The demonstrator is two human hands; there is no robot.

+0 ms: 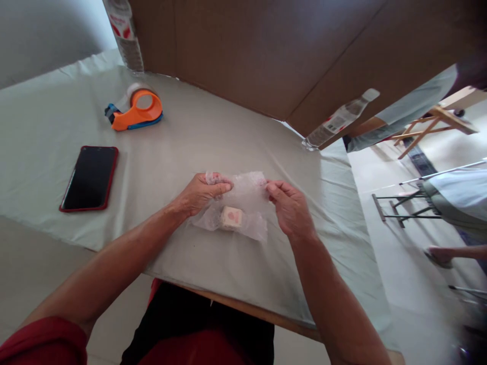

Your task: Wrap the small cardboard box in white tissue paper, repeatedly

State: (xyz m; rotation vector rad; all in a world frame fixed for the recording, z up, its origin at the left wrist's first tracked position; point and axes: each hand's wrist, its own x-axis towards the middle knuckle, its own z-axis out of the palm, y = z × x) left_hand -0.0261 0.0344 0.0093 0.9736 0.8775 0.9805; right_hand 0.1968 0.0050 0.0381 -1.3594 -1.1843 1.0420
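Note:
A small pale block with a pinkish mark [231, 218] rests on a sheet of translucent bubble wrap [247, 195] on the cloth-covered table. The wrap lies under the block and rises behind it. My left hand [203, 192] pinches the wrap's upper left part between thumb and fingers. At the upper right corner, my right hand [289, 205] grips the same sheet with thumb and forefinger. Neither hand touches the block.
An orange and blue tape dispenser [142, 109] and a red-cased phone [90, 177] lie to the left. Plastic bottles [127, 38] [340, 120] stand against a brown cardboard panel [243, 50]. Other people and folding stools [403, 208] are at the right.

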